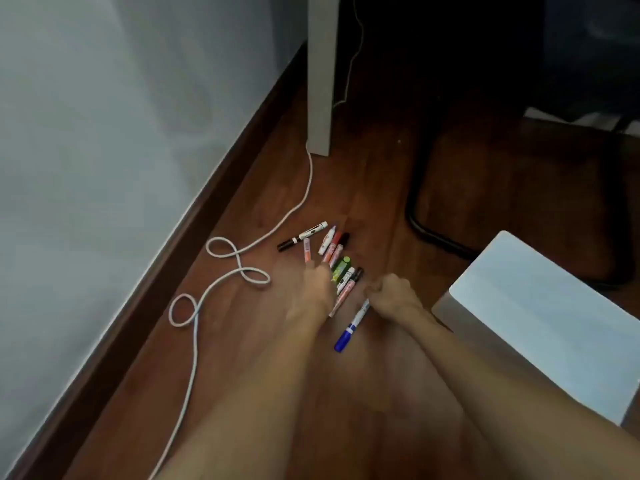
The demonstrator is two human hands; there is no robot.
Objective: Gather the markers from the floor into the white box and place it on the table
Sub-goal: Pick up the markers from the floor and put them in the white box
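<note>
Several markers lie in a loose row on the brown wooden floor point(381, 188): a white marker with a black cap point(303, 236), an orange marker point(307, 250), red and pink ones point(334, 244), a green marker point(341, 266). My left hand point(311, 291) rests on the near end of the row, fingers spread over it. My right hand point(394, 292) is curled just right of the row, fingers closed around the white end of a blue-capped marker point(351, 327). The white box point(554, 323) stands on the floor at the right, close to my right forearm.
A white cable point(239, 252) loops across the floor left of the markers, along the dark skirting board and white wall. A white table leg point(322, 74) stands beyond the markers. A black chair base point(426, 230) curves at the right, behind the box.
</note>
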